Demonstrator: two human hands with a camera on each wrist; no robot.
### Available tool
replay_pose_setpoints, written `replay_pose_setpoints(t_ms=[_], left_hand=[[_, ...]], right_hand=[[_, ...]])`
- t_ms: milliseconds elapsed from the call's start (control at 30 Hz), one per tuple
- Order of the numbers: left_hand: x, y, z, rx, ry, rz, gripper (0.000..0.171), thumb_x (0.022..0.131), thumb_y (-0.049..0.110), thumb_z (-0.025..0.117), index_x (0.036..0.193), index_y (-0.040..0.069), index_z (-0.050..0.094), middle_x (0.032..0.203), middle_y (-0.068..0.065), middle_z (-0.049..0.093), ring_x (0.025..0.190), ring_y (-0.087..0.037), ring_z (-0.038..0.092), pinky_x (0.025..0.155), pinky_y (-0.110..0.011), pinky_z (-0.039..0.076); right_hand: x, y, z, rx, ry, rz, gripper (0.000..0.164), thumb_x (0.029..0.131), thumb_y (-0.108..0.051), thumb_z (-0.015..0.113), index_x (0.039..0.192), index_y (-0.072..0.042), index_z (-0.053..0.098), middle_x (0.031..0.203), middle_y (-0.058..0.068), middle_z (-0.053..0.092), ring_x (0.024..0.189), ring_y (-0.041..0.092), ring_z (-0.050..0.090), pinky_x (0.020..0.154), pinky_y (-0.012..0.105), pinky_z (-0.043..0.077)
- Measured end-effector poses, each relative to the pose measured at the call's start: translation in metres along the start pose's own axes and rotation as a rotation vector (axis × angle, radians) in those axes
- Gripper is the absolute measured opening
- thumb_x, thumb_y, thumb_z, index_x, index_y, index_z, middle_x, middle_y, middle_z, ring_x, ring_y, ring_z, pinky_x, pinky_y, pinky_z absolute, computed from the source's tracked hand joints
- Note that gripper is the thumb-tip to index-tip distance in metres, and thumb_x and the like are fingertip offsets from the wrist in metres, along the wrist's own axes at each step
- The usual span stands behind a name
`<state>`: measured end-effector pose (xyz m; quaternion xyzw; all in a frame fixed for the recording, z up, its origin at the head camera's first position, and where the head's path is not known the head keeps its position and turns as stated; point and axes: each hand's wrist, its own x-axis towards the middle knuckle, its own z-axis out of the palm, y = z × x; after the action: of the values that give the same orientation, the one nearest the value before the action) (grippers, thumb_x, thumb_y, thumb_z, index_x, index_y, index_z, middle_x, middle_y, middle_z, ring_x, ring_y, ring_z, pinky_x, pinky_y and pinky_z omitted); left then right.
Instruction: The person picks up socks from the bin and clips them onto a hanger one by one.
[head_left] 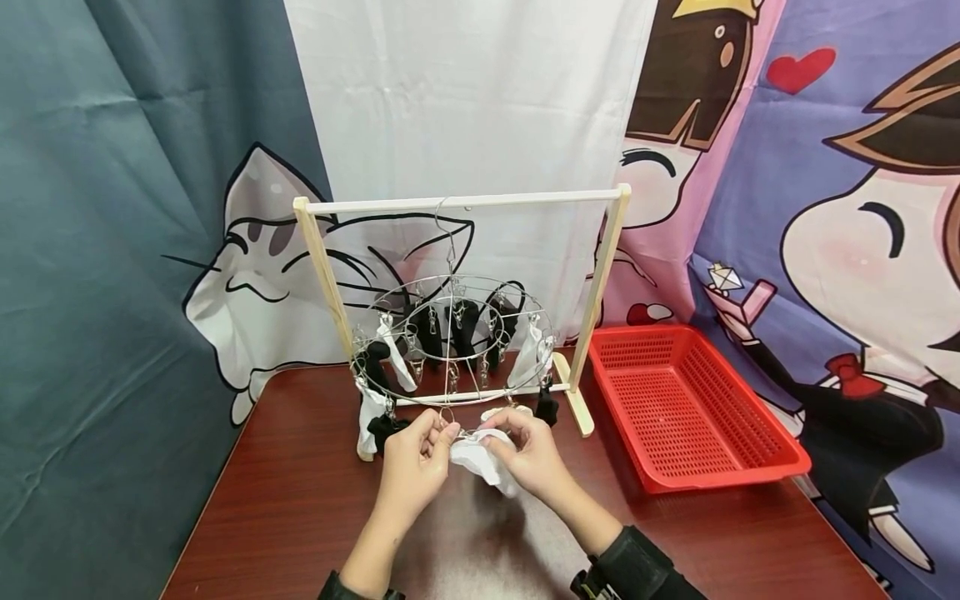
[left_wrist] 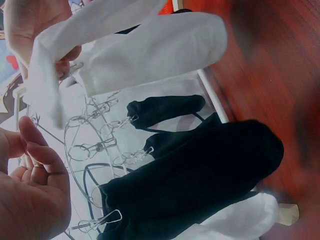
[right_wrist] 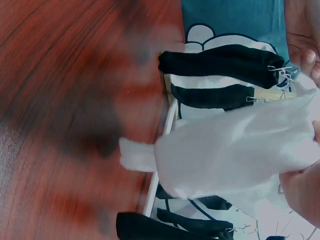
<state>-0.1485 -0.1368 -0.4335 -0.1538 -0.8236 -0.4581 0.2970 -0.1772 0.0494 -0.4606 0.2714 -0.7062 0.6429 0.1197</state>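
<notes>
In the head view a round metal clip hanger hangs from a wooden rack, with black and white socks clipped around it. At its front rim my left hand pinches a metal clip, partly covered by the thumb and fingers. Just to the right, my right hand holds a white sock near its top, and the rest droops below the fingers. In the right wrist view the white sock spreads wide in front of the rack. The left wrist view has the left hand with thumb and forefinger together.
A red plastic basket stands at the right on the brown table. The wooden rack holds the hanger from its top bar. Black socks and metal clips hang close to the left hand. Printed curtains surround the table.
</notes>
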Motion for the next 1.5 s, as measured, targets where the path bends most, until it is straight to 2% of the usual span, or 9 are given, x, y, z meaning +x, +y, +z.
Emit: replay_pose_setpoints(t_ms=[400, 633, 833, 933, 1033, 1167, 1300, 1367, 1500], left_hand=[[0.000, 0.003, -0.002, 0.018, 0.001, -0.002, 0.027, 0.091, 0.009, 0.075, 0.073, 0.018, 0.058, 0.057, 0.019, 0.040, 0.048, 0.007, 0.035, 0.041, -0.011, 0.028], [-0.001, 0.004, -0.001, 0.009, 0.001, 0.016, 0.026, 0.090, 0.007, 0.075, 0.074, 0.018, 0.059, 0.058, 0.018, 0.040, 0.048, 0.007, 0.035, 0.041, -0.010, 0.027], [0.000, 0.004, 0.000, 0.043, -0.016, -0.027, 0.017, 0.088, 0.008, 0.077, 0.081, 0.015, 0.064, 0.058, 0.016, 0.046, 0.049, 0.004, 0.041, 0.043, -0.013, 0.034], [-0.002, 0.003, 0.002, 0.097, -0.017, -0.064, 0.010, 0.087, 0.014, 0.081, 0.093, 0.012, 0.072, 0.059, 0.014, 0.054, 0.050, 0.004, 0.046, 0.045, -0.016, 0.040], [-0.006, 0.001, 0.003, 0.123, 0.017, -0.056, 0.026, 0.083, 0.019, 0.085, 0.107, 0.010, 0.076, 0.065, 0.010, 0.064, 0.054, 0.003, 0.053, 0.049, -0.017, 0.046], [-0.005, -0.005, 0.001, 0.102, 0.192, 0.066, 0.034, 0.080, 0.015, 0.088, 0.111, 0.009, 0.076, 0.082, 0.002, 0.073, 0.066, -0.006, 0.063, 0.056, -0.015, 0.050], [0.003, -0.015, -0.007, 0.148, 0.374, 0.162, 0.027, 0.086, 0.007, 0.080, 0.113, 0.009, 0.076, 0.109, -0.008, 0.073, 0.096, -0.026, 0.065, 0.083, -0.030, 0.052], [0.007, -0.021, -0.011, 0.183, 0.378, 0.158, 0.028, 0.089, 0.004, 0.075, 0.117, 0.009, 0.075, 0.123, -0.011, 0.070, 0.111, -0.033, 0.061, 0.095, -0.040, 0.048], [0.006, -0.031, -0.017, 0.228, 0.265, 0.110, 0.034, 0.093, 0.003, 0.070, 0.126, 0.010, 0.071, 0.140, -0.012, 0.061, 0.128, -0.035, 0.054, 0.103, -0.051, 0.045]], right_hand=[[-0.001, -0.005, -0.005, 0.123, -0.046, 0.153, 0.012, 0.091, 0.000, 0.072, 0.100, 0.008, 0.070, 0.089, 0.021, 0.073, 0.070, 0.007, 0.065, 0.059, 0.020, 0.052], [0.002, -0.004, -0.005, 0.155, -0.067, 0.102, 0.014, 0.092, 0.003, 0.070, 0.104, 0.009, 0.070, 0.093, 0.024, 0.073, 0.076, 0.006, 0.066, 0.062, 0.019, 0.052], [0.004, -0.007, -0.006, 0.135, -0.030, 0.079, 0.016, 0.092, 0.003, 0.069, 0.108, 0.008, 0.071, 0.097, 0.025, 0.072, 0.080, 0.008, 0.066, 0.064, 0.019, 0.052], [0.002, -0.008, -0.008, 0.056, 0.034, 0.026, 0.013, 0.094, 0.000, 0.069, 0.106, 0.003, 0.070, 0.096, 0.020, 0.073, 0.082, 0.009, 0.066, 0.068, 0.021, 0.054], [0.001, -0.009, -0.012, -0.118, 0.125, -0.125, 0.012, 0.092, 0.001, 0.071, 0.104, 0.000, 0.066, 0.097, 0.014, 0.069, 0.080, 0.012, 0.064, 0.067, 0.024, 0.055], [0.007, -0.009, -0.021, -0.426, 0.173, -0.346, 0.033, 0.090, 0.007, 0.068, 0.122, -0.002, 0.064, 0.119, 0.014, 0.059, 0.081, 0.014, 0.061, 0.065, 0.024, 0.054], [0.020, -0.007, -0.035, -0.620, 0.085, -0.424, 0.043, 0.093, 0.004, 0.066, 0.135, -0.007, 0.062, 0.133, 0.013, 0.058, 0.101, 0.019, 0.065, 0.086, 0.030, 0.055], [0.025, -0.004, -0.041, -0.651, 0.060, -0.420, 0.037, 0.093, 0.003, 0.066, 0.130, -0.006, 0.064, 0.129, 0.012, 0.061, 0.110, 0.023, 0.064, 0.095, 0.036, 0.053], [0.027, 0.001, -0.054, -0.654, 0.082, -0.371, 0.028, 0.093, 0.004, 0.066, 0.121, -0.002, 0.067, 0.123, 0.012, 0.064, 0.116, 0.027, 0.062, 0.101, 0.040, 0.049]])
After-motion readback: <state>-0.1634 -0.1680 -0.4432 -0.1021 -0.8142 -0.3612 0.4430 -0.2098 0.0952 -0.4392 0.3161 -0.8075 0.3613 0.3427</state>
